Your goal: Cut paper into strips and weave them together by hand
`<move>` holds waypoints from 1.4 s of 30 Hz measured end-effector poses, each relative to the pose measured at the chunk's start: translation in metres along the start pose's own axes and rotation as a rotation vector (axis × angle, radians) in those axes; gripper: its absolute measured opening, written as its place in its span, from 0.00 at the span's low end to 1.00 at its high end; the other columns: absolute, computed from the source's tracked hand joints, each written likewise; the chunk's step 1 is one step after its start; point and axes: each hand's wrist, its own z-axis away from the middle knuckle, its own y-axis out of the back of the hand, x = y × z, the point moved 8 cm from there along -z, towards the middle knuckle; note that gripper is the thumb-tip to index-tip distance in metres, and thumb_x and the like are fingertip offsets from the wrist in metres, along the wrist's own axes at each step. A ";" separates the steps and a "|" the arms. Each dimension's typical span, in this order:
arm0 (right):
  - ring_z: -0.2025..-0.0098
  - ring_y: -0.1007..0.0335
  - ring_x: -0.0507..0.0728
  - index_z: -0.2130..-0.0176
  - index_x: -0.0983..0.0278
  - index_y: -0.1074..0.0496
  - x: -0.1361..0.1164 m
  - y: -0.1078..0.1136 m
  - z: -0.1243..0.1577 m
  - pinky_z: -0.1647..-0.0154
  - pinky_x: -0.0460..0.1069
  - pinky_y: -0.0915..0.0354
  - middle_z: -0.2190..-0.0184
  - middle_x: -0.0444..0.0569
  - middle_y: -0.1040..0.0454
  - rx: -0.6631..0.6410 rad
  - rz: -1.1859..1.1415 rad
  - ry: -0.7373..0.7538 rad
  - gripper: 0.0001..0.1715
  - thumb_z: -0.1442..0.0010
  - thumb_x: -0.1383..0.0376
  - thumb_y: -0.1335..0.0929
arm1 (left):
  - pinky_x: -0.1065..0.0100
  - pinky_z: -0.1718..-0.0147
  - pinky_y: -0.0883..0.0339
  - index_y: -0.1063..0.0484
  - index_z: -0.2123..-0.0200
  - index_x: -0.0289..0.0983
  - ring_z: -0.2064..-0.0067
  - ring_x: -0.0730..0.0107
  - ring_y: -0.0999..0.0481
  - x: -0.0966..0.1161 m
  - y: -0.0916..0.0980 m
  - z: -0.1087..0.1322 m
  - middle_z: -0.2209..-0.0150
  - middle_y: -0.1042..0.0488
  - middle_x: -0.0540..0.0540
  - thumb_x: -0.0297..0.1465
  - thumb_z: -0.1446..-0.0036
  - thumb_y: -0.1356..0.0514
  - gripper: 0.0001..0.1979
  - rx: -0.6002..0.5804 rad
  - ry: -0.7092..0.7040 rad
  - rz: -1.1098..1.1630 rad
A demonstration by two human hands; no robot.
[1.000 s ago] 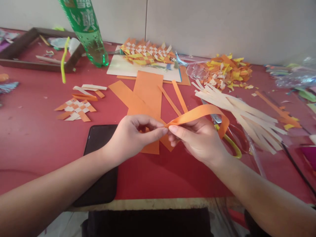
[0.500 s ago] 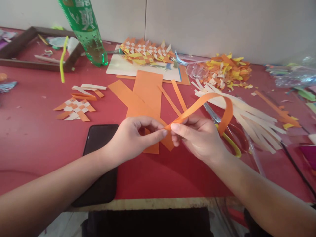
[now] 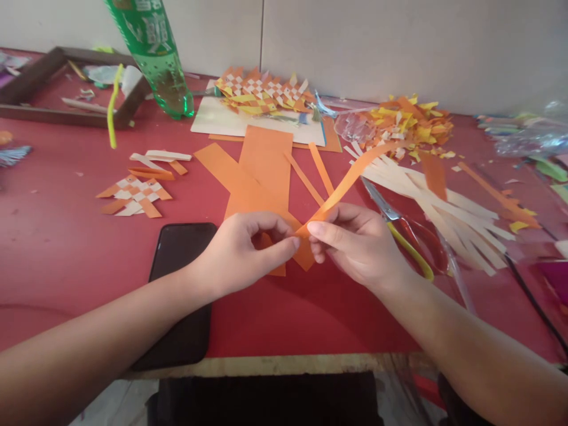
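Observation:
Near the middle, my left hand (image 3: 246, 251) pinches the lower end of a long orange paper strip (image 3: 350, 177). Just beside it, my right hand (image 3: 357, 242) grips the same strip between thumb and fingers. The strip's free part rises to the right and bends down over cream paper strips (image 3: 448, 207). Beneath and behind my hands lie wide orange paper pieces (image 3: 266, 157). Two narrow orange strips (image 3: 320, 168) rest between them and the held strip. A woven orange and white paper fish (image 3: 137, 192) lies to the left.
A black phone (image 3: 181, 331) lies under my left forearm. Scissors (image 3: 384, 207) are beside my right hand. Behind stand a green bottle (image 3: 162, 77) and a dark frame (image 3: 80, 115); woven pieces (image 3: 266, 92) and a heap of paper scraps (image 3: 410, 127) lie at the back.
The strip's free part has opened from a tight loop into a wider arc, reaching farther up and right. Both hands have barely moved and still hold it.

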 end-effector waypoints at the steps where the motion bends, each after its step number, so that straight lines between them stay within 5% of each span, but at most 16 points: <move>1: 0.80 0.30 0.48 0.76 0.63 0.27 0.001 -0.002 0.000 0.81 0.43 0.32 0.80 0.40 0.26 -0.016 -0.001 -0.005 0.11 0.47 0.65 0.24 | 0.73 0.76 0.39 0.23 0.69 0.36 0.74 0.75 0.31 0.003 -0.001 0.000 0.73 0.23 0.49 0.37 0.42 0.38 0.10 -0.005 -0.024 -0.021; 8: 0.80 0.30 0.48 0.75 0.63 0.25 0.000 -0.004 0.001 0.81 0.43 0.32 0.80 0.41 0.25 -0.003 -0.049 -0.026 0.09 0.48 0.65 0.24 | 0.72 0.72 0.36 0.22 0.69 0.37 0.70 0.72 0.27 0.012 0.001 0.003 0.71 0.22 0.48 0.37 0.40 0.40 0.11 0.017 -0.105 -0.026; 13: 0.81 0.32 0.47 0.76 0.63 0.26 -0.001 -0.003 -0.001 0.82 0.42 0.35 0.81 0.40 0.26 0.028 -0.090 -0.035 0.09 0.49 0.66 0.24 | 0.73 0.76 0.39 0.23 0.70 0.36 0.75 0.76 0.33 0.008 -0.001 0.002 0.74 0.25 0.50 0.37 0.39 0.40 0.12 -0.016 -0.066 0.041; 26: 0.82 0.35 0.47 0.79 0.63 0.29 0.003 0.004 -0.002 0.84 0.42 0.38 0.82 0.40 0.28 0.092 -0.059 -0.089 0.13 0.52 0.64 0.23 | 0.74 0.76 0.37 0.25 0.72 0.35 0.75 0.76 0.30 0.002 -0.001 0.003 0.74 0.24 0.49 0.36 0.41 0.38 0.11 -0.028 0.010 0.093; 35: 0.79 0.31 0.48 0.75 0.63 0.25 0.003 -0.007 0.000 0.80 0.44 0.33 0.80 0.41 0.26 -0.090 -0.009 -0.055 0.10 0.49 0.63 0.23 | 0.73 0.74 0.37 0.24 0.70 0.37 0.73 0.75 0.30 0.010 -0.003 0.004 0.73 0.23 0.50 0.38 0.39 0.41 0.13 -0.029 -0.066 -0.061; 42: 0.79 0.30 0.48 0.73 0.62 0.24 0.001 -0.007 0.000 0.79 0.44 0.32 0.79 0.41 0.25 -0.068 0.001 -0.018 0.08 0.47 0.63 0.24 | 0.73 0.72 0.37 0.29 0.73 0.37 0.73 0.76 0.32 0.018 -0.002 0.004 0.74 0.26 0.52 0.32 0.39 0.41 0.10 -0.024 -0.183 -0.023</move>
